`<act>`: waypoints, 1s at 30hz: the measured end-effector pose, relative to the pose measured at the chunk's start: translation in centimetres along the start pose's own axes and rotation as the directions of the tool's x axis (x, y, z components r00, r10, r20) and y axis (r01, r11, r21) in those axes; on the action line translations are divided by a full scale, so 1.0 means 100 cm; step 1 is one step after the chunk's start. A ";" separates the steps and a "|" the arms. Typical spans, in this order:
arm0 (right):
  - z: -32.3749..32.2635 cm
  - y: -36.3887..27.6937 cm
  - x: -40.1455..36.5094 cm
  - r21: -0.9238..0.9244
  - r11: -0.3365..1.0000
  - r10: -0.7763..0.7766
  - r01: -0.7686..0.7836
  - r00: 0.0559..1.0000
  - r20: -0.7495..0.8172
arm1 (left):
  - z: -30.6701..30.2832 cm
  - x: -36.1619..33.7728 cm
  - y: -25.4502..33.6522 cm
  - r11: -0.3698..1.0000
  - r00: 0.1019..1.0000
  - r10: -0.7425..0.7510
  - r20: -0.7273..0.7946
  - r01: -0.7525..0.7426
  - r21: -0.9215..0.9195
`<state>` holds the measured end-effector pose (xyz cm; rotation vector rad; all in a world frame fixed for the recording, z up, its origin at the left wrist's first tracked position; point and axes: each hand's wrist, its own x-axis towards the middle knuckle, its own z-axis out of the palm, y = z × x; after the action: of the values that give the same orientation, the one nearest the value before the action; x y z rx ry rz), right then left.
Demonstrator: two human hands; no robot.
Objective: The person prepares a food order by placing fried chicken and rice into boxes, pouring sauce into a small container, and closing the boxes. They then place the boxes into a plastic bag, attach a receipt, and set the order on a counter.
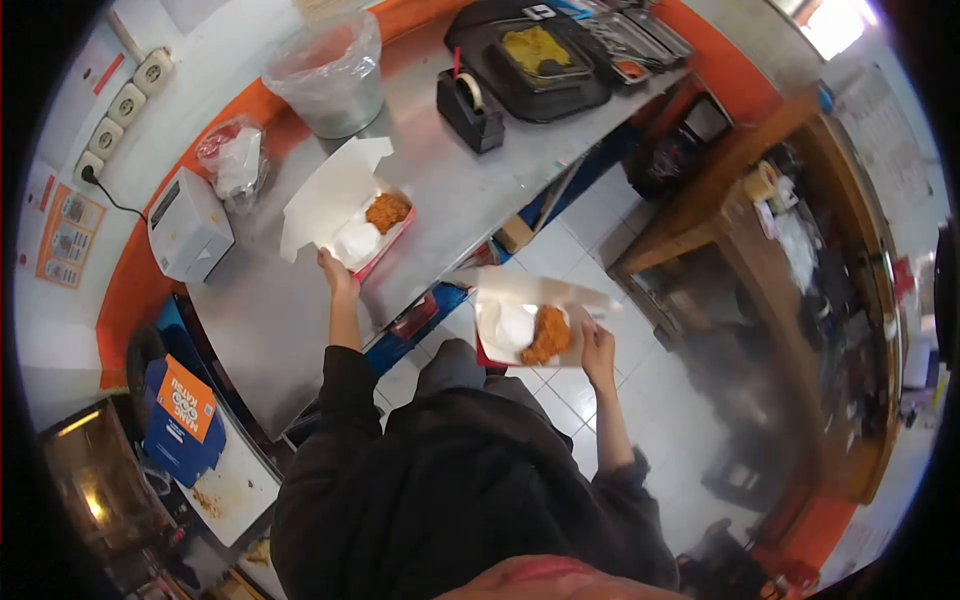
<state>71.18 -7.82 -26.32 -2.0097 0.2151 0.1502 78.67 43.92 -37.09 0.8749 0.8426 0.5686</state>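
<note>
My left hand [338,275] grips the near corner of an open food box [385,248], which is over the metal counter. White rice [357,240] and a piece of fried chicken [387,211] lie inside, and its white lid [325,190] is folded back. Out past the counter's edge, my right hand [598,350] holds a second open food box [483,352] by its right side, above the floor. That box also contains white rice [515,325] and a larger piece of fried chicken [546,336]. Both hands are closed on the cardboard, with some fingers hidden beneath it.
On the metal counter [270,340] stand a bag-lined bucket [345,110], a white printer-like box [188,228], a plastic bag [236,160] and a tape dispenser [470,115]. Farther back is a black tray [470,55] with yellow food. A wooden shelf unit [690,225] stands to the right.
</note>
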 end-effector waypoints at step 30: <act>0.147 -0.103 0.263 -0.374 0.590 -0.622 0.715 0.698 0.354 | 0.192 -0.101 0.001 -0.189 0.590 0.463 0.662 -0.663 0.724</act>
<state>98.96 7.57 -28.94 -2.4193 -0.8069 -0.1137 88.92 28.36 -25.96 2.7073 0.4856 0.6809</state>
